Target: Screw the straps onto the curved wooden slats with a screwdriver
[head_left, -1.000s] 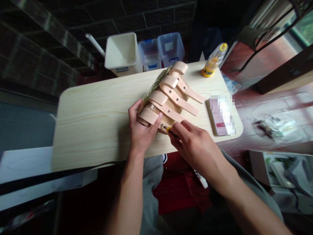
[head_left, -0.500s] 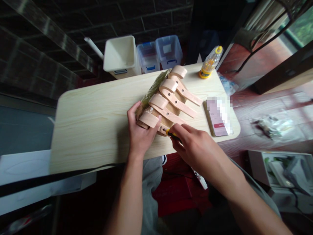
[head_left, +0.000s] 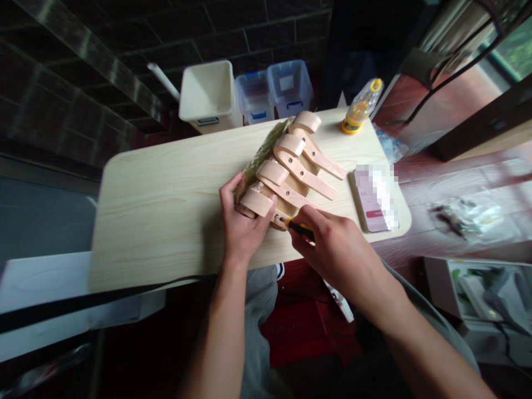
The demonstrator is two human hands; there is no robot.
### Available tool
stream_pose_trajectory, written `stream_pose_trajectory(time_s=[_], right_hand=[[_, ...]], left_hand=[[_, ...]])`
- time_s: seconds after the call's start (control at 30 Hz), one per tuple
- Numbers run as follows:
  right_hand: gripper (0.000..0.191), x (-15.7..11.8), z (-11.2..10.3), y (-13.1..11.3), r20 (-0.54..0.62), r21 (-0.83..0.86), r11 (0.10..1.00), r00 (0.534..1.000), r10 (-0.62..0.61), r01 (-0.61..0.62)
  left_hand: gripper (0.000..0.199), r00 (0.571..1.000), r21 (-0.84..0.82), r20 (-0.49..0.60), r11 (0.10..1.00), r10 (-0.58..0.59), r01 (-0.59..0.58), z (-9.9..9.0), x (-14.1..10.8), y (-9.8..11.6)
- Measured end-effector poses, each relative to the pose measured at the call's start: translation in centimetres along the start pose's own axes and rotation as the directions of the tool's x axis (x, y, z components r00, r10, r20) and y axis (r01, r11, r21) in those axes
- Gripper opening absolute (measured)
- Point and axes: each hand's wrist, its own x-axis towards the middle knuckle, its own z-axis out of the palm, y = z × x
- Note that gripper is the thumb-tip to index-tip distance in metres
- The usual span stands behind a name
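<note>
A wooden piece (head_left: 287, 193) with several curved pale arms fixed to it by dark screws lies tilted on the table. Green wrapping (head_left: 266, 147) runs along its left side. My left hand (head_left: 243, 224) grips its near end, the thumb on the closest arm and the fingers round the left edge. Closed in my right hand (head_left: 332, 238) is a screwdriver (head_left: 300, 228) with a yellow and black handle. Its tip is at a screw on the closest arm. My palm partly covers the handle.
On the table (head_left: 153, 216) are a phone (head_left: 369, 202) at the right and a clear yellow-capped bottle (head_left: 359, 111) with yellow things inside. Behind it stand a white bin (head_left: 208, 94) and two clear blue tubs (head_left: 288, 86). An open box (head_left: 477, 293) sits low at the right.
My right hand has rotated slightly on the screwdriver, and more of the black handle shows. The whole view has shifted a little; my left hand keeps its grip on the wooden piece.
</note>
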Motion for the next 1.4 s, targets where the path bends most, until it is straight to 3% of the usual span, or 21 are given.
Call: stream_pose_trajectory(time_s=[0.2, 0.37, 0.47, 0.7, 1.4], right_hand=[[0.013, 0.2, 0.1, -0.1, 0.012, 0.056, 0.997, 0.998, 0.058, -0.058], [0.021, -0.4, -0.6, 0.4, 0.048, 0.052, 0.998, 0.999, -0.023, 0.021], [0.014, -0.6, -1.2, 0.8, 0.061, -0.021, 0.997, 0.996, -0.068, 0.07], [0.009, -0.4, -0.9, 1.1, -0.019, -0.034, 0.987, 0.988, -0.155, 0.154], [0.007, 0.1, 0.3, 0.6, -0.085, 0.133, 0.991, 0.996, 0.015, -0.004]], left_hand=[[0.075, 1.0, 0.0, 0.02, 1.0, 0.013, -0.014, -0.2, 0.1, 0.0], [0.074, 0.999, 0.02, 0.028, 0.999, 0.036, -0.036, -0.3, 0.0, 0.2], [0.076, 0.999, 0.013, 0.031, 0.999, 0.032, -0.033, -0.3, 0.1, 0.1], [0.082, 0.999, -0.046, 0.038, 0.999, -0.014, 0.016, -0.3, 0.4, 0.1], [0.074, 1.0, -0.009, -0.014, 1.0, -0.016, 0.016, 0.0, -0.1, -0.3]])
